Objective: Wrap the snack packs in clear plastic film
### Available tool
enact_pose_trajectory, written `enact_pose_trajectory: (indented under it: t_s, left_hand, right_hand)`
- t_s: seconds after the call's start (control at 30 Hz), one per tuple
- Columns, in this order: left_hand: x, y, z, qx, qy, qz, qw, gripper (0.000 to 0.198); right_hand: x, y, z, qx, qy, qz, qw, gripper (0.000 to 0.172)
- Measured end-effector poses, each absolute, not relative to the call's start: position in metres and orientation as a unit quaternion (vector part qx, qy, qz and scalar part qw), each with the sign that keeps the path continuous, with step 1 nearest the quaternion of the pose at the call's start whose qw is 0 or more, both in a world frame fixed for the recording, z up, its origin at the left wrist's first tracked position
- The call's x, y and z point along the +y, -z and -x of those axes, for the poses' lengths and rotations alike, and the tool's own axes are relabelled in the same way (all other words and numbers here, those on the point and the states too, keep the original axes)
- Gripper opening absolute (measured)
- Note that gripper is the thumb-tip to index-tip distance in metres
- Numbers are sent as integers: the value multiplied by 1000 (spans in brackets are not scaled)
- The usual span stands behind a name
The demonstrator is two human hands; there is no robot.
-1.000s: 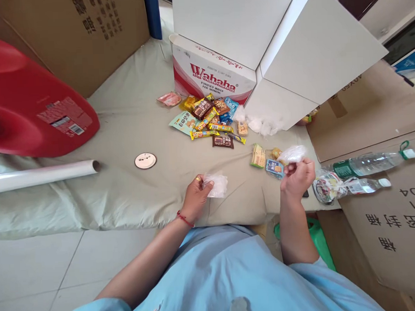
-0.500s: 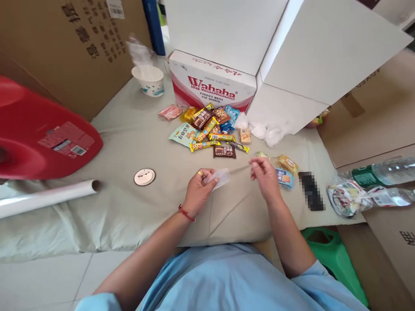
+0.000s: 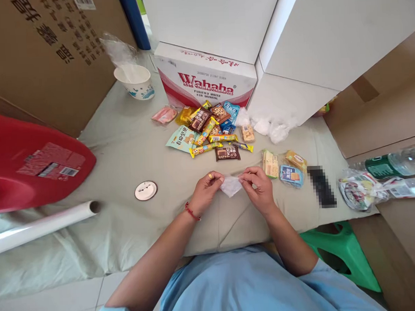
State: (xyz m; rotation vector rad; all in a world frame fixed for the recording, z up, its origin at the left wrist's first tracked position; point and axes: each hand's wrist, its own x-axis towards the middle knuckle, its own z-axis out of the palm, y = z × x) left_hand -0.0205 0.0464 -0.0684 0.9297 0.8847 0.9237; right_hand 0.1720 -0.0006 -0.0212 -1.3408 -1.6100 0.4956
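A small clear plastic bag (image 3: 231, 185) is stretched between my two hands above the cloth. My left hand (image 3: 206, 192) pinches its left edge, thumb against fingers. On the other side, my right hand (image 3: 259, 188) pinches the right corner. Beyond the hands lies a pile of wrapped snacks, with a brown cocoa biscuit pack (image 3: 227, 153) closest to them. Just right of my right hand are a green-and-cream snack pack (image 3: 270, 163), a blue biscuit pack (image 3: 291, 175) and a yellow pack (image 3: 296, 159).
A Wahaha carton (image 3: 207, 77) stands behind the snacks, with crumpled clear bags (image 3: 278, 129) beside it. A paper bowl (image 3: 135, 83) is at back left. Leftward are a round badge (image 3: 146, 190), a white tube (image 3: 45, 226) and a red jug (image 3: 39, 163). Bottles (image 3: 397, 164) lie at right.
My right hand has come left and taken hold of the bag's right side. The green-and-cream pack now lies in plain sight on the cloth. The view has shifted slightly.
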Motion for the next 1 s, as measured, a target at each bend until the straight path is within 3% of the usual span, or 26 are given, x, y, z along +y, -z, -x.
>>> enact_pose_trajectory:
  t_s: [0.2, 0.47, 0.57, 0.67, 0.77, 0.9, 1.0]
  left_hand:
    - [49, 61, 29, 403, -453, -352, 713, 40]
    - [53, 64, 29, 415, -502, -335, 680, 38]
    - [55, 65, 31, 423, -527, -335, 657, 37]
    - [53, 62, 32, 400, -542, -402, 620, 32]
    - [50, 60, 31, 366, -524, -488, 595, 24]
    - [54, 65, 32, 400, -527, -473, 581, 23]
    - [62, 74, 36, 484, -562, -396, 540, 28]
  right_hand:
    - [-2, 22, -154, -683, -97, 525, 499, 17]
    - [1, 30, -171, -614, -189, 569, 514, 8]
    - [1, 31, -164, -511, -282, 606, 540, 22]
    - [5, 35, -148, -484, -397, 592, 508, 38]
    - [12, 37, -136, -494, -419, 580, 494, 53]
    - [19, 33, -142, -422, -434, 574, 552, 32]
    - [16, 30, -154, -355, -495, 560, 562, 34]
